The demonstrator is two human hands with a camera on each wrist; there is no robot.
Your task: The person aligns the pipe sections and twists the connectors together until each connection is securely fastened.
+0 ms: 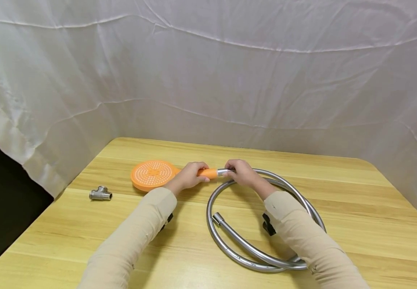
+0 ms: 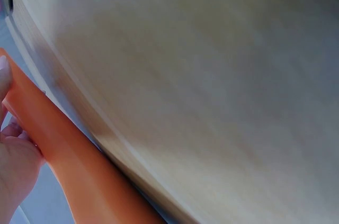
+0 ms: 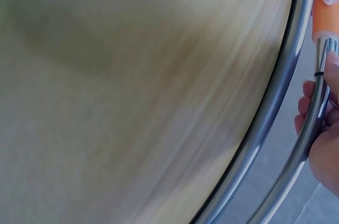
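Observation:
An orange shower head (image 1: 153, 175) lies left of centre with its perforated face up. My left hand (image 1: 192, 175) grips its handle, which also runs through the left wrist view as a smooth orange shaft (image 2: 69, 144). At the handle's end sits the chrome connector (image 1: 222, 172) of a shower hose. My right hand (image 1: 242, 173) holds the hose just behind that connector; in the right wrist view its thumb and fingers (image 3: 306, 105) wrap the hose end, and the connector (image 3: 324, 54) meets the orange handle. The silver hose (image 1: 252, 263) loops in a coil under my right forearm.
The hose's free end (image 1: 217, 218), a chrome nut, points up and left inside the coil. A small metal tee fitting (image 1: 101, 193) lies at the left of the wooden table (image 1: 360, 200). White cloth (image 1: 208, 80) hangs behind the table.

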